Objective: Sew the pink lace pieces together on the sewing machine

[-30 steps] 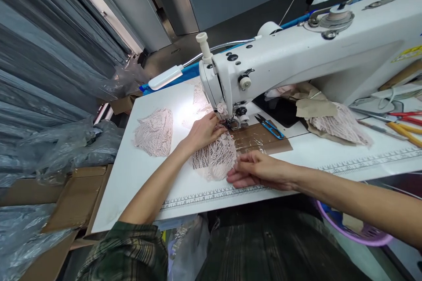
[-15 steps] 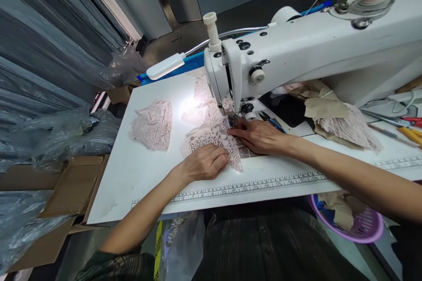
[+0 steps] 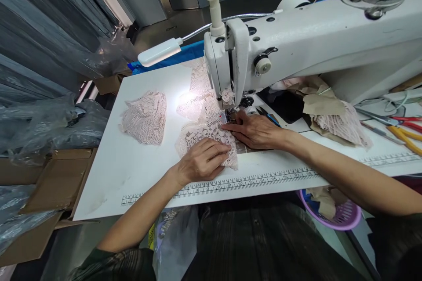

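Pale pink lace fabric (image 3: 204,131) lies on the white table under the needle end of a white sewing machine (image 3: 296,35). My left hand (image 3: 204,160) is closed on the lace's near edge, its fingers curled and pressed together. Close by the presser foot (image 3: 227,116), my right hand (image 3: 255,131) grips the right edge of the lace, index finger reaching left over it and thumb raised. The undersides of both hands are hidden. More of the lace spreads behind the needle area, brightly lit by a lamp (image 3: 160,52).
A crumpled lace piece (image 3: 145,118) rests on the table's left. Right of the needle are blue-handled snips (image 3: 270,117), a dark flat object (image 3: 285,104), a brown-and-lace bundle (image 3: 332,116) and yellow-handled scissors (image 3: 405,138). A printed ruler (image 3: 263,181) runs along the front edge; a purple basket (image 3: 349,219) stands below.
The camera view has shifted a little. My right index finger lies straighter across the lace, and my left fingers have slid slightly farther over it. The lace remains under the machine.
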The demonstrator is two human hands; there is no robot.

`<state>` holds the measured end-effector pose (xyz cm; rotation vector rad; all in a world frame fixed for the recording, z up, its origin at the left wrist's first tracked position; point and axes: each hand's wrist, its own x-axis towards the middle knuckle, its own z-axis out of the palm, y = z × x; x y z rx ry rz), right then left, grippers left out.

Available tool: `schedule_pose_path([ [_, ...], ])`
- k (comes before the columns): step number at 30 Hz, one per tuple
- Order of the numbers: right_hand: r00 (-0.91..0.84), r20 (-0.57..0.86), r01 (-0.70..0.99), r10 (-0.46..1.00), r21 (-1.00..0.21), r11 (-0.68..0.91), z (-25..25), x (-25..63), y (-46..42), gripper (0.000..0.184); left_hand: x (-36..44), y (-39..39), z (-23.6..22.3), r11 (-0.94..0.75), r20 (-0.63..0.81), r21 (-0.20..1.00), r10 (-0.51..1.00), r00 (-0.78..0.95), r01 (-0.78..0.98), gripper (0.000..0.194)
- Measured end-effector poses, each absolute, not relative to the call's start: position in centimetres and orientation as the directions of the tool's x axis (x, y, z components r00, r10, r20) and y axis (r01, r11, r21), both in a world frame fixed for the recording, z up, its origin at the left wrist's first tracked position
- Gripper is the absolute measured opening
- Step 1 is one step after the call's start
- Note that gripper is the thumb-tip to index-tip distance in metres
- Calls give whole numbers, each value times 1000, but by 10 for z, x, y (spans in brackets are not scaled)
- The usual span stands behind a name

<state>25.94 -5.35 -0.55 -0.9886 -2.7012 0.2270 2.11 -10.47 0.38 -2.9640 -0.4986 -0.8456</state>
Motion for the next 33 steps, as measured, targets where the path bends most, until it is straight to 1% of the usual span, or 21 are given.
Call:
schedule_pose_path([
  [3, -719, 189, 636, 669, -209, 743, -5, 255, -56, 41, 24, -107, 0, -943, 508, 115, 326, 797, 313, 13],
  [5, -711, 209, 633, 672, -226, 740, -8, 258, -56, 41, 23, -106, -4, -937, 507, 131, 344, 791, 324, 12],
  [7, -704, 240, 603, 668, -295, 741, -12, 265, -55, 43, 22, -104, -6, -937, 522, 140, 344, 781, 319, 12],
  [10, -698, 293, 506, 653, -443, 740, -16, 279, -53, 43, 20, -102, -8, -943, 557, 148, 330, 762, 299, 13],
  [11, -695, 311, 476, 648, -476, 739, -17, 282, -53, 42, 19, -101, -8, -943, 568, 146, 327, 756, 298, 13],
  [13, -688, 340, 440, 641, -507, 741, -17, 286, -53, 40, 19, -101, -8, -942, 579, 141, 328, 746, 304, 12],
  [17, -703, 358, 423, 615, -486, 765, -17, 283, -55, 39, 20, -101, -8, -943, 580, 131, 324, 747, 307, 11],
  [22, -717, 409, 428, 565, -383, 819, -22, 277, -55, 38, 21, -101, -7, -942, 569, 127, 325, 755, 310, 9],
  [24, -713, 416, 438, 565, -365, 822, -24, 276, -54, 39, 20, -100, -7, -943, 569, 122, 322, 757, 310, 9],
  [30, -692, 404, 452, 597, -402, 796, -19, 277, -62, 40, 20, -100, -8, -946, 553, 115, 314, 772, 302, 12],
  [33, -698, 353, 473, 623, -426, 771, -12, 277, -76, 40, 20, -99, -9, -943, 544, 102, 319, 776, 316, 13],
])
